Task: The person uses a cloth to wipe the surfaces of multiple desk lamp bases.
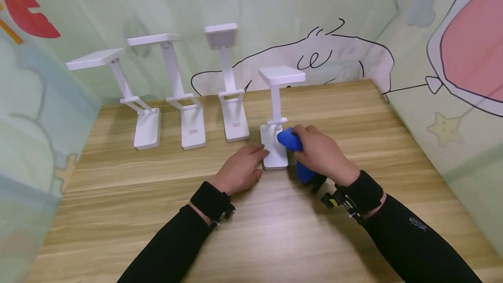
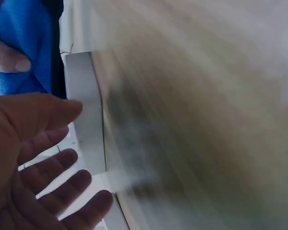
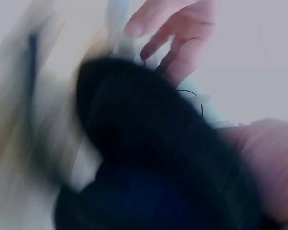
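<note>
A white folding desk lamp (image 1: pixel 275 154) stands on the wooden table between both hands, its panel raised on a stem. The left hand (image 1: pixel 240 170) is at the left edge of the lamp's base, fingertips against or very close to it; contact is unclear. In the left wrist view its fingers are spread and loosely bent beside the base (image 2: pixel 85 115). The right hand (image 1: pixel 323 154) grips a blue cloth (image 1: pixel 291 139) at the base's right side, its lower end hanging dark toward the tabletop. A blurred dark mass, seemingly the cloth (image 3: pixel 134 129), covers much of the right wrist view.
Three more white desk lamps stand left of this one: a far-left lamp (image 1: pixel 147 129), a second lamp (image 1: pixel 193 128) and a third lamp (image 1: pixel 235 121). Behind the wooden table (image 1: pixel 157 213) hangs a printed curtain (image 1: pixel 275 8), which also lines both sides.
</note>
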{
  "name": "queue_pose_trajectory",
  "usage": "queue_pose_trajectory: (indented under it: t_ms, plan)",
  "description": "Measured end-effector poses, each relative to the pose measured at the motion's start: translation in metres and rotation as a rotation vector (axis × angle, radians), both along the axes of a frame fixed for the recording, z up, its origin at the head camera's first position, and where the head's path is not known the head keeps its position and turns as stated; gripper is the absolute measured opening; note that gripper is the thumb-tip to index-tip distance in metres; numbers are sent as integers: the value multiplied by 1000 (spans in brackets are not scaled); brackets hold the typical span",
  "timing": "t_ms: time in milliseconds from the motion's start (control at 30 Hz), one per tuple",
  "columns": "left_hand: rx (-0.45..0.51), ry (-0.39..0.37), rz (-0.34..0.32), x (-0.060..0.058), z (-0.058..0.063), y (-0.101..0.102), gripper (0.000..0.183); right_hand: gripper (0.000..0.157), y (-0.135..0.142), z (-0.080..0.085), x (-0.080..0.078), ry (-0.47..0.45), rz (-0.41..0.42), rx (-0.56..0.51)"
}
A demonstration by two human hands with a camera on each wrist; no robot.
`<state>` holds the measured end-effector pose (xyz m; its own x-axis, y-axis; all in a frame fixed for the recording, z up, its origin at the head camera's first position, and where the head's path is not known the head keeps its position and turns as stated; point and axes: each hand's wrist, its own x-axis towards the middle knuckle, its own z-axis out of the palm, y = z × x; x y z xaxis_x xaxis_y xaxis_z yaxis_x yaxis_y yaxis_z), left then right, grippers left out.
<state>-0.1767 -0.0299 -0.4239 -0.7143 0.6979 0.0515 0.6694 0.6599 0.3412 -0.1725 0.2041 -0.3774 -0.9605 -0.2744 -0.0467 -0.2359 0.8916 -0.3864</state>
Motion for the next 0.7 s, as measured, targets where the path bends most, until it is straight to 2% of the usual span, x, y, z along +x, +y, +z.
queue_pose_trajectory:
  t_ms: [67,167,300,400,467,567,700]
  plan:
    - [-41,11,-28,-3,-1,4,53,51,-4,-3,-1,126,20,78]
    - [-93,37,-78,-7,-2,10,55,51,-13,-14,-4,193,74,102]
    - [-108,94,-120,-7,0,14,49,58,-17,-27,-7,94,125,65]
    - [-119,128,-126,-6,1,15,44,58,-14,-32,-7,30,134,49]
    - [-134,140,-119,-5,2,15,44,56,-12,-33,-8,19,133,51]
    - [-168,142,-109,-5,3,15,46,51,-11,-30,-9,58,122,106]
    - [-192,144,-95,-4,6,15,47,39,-18,-18,-9,156,108,189]
